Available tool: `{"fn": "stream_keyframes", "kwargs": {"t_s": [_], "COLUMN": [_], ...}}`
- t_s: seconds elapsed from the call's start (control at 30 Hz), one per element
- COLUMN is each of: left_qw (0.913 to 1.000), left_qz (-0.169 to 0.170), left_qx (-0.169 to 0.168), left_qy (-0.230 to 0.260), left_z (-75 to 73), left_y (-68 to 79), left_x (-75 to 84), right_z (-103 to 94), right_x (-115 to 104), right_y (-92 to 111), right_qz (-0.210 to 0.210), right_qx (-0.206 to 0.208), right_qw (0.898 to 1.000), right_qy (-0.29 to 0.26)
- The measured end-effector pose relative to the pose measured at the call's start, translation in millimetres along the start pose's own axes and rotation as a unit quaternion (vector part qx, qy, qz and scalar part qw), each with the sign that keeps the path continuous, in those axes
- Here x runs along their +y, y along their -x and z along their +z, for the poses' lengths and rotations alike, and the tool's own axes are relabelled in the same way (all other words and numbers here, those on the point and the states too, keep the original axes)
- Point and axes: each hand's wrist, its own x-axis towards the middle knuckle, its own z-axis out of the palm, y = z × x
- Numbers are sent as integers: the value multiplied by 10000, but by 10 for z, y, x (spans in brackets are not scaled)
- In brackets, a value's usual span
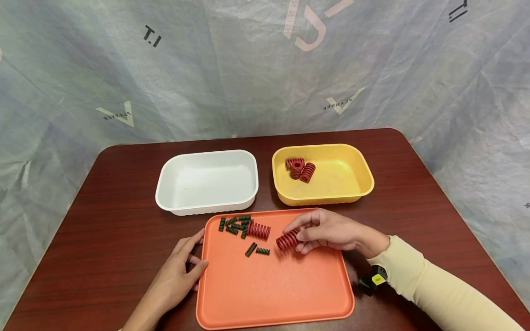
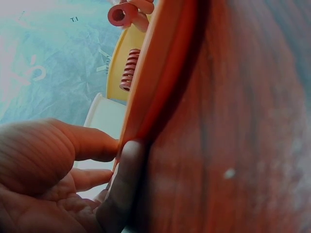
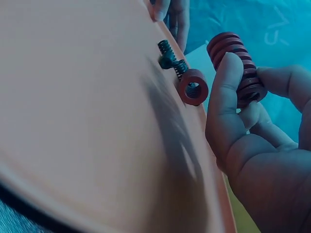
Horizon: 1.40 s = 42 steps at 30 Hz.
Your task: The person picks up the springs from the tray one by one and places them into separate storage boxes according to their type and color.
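Note:
My right hand [image 1: 329, 230] pinches a thick red coil spring [image 1: 285, 241] between thumb and fingers, above the orange tray [image 1: 273, 294]. In the right wrist view the held spring [image 3: 234, 58] is tilted and clear of the tray. Another red spring [image 1: 260, 231] lies on the tray, beside a cluster of several small dark green springs [image 1: 232, 221]. Two more green springs, one of them this short one [image 1: 262, 251], lie a little nearer to me. My left hand [image 1: 175, 272] grips the tray's left edge, its thumb and fingers on the rim in the left wrist view.
Behind the tray stand a white bin [image 1: 207, 181] on the left and a yellow bin [image 1: 335, 181] on the right. Several red springs [image 1: 308, 172] lie in the yellow bin's left part. A printed grey sheet [image 1: 248, 82] hangs behind the dark wood table [image 1: 103, 239].

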Motion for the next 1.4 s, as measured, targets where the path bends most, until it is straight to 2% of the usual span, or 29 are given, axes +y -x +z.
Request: {"fn": "stream_keyframes", "kwargs": {"t_s": [0.3, 0.6, 0.8, 1.07, 1.4], "left_qw": [10000, 10000, 9999, 9999, 10000], "left_qz": [-40, 26, 105, 108, 57], "left_qx": [15, 22, 14, -22, -26], "left_qy": [17, 91, 93, 112, 37], "left_z": [-1, 3, 4, 2, 2], "left_y": [15, 22, 22, 14, 4], "left_x": [-6, -19, -22, -13, -1], "right_z": [-4, -49, -79, -219, -464], "right_x": [-97, -321, -521, -802, -1132], "right_y": [32, 79, 120, 149, 122], "right_qz": [-151, -433, -413, -619, -334], "right_qx": [-350, -729, -552, -506, -58], "right_qw": [9989, 9963, 9976, 9963, 9971], "right_qy": [-288, -114, 114, 303, 678]}}
